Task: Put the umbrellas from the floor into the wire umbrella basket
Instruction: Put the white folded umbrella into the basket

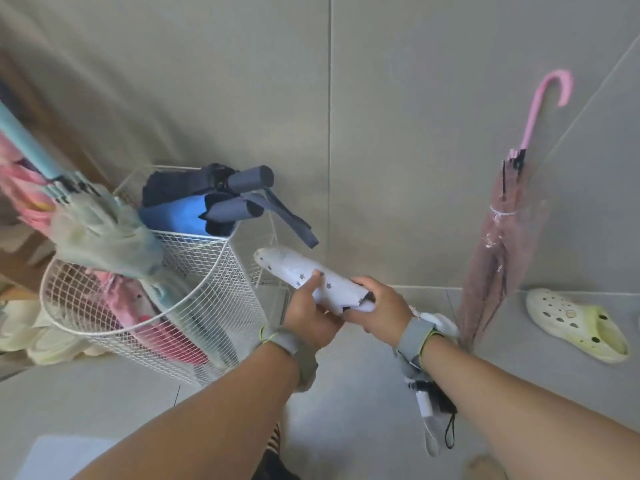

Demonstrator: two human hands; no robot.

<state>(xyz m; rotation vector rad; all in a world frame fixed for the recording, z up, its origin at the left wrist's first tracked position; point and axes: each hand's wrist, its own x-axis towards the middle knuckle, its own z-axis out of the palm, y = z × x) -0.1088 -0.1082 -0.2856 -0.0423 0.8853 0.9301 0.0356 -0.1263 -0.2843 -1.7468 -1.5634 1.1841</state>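
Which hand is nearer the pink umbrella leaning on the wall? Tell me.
Right. The right hand is just left of the pink umbrella; the left hand is farther left, by the wire basket.

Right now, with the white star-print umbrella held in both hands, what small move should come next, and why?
Probably swing the white umbrella left and lower it into the wire basket: the left hand and right hand both grip it, and its far end already points toward the basket.
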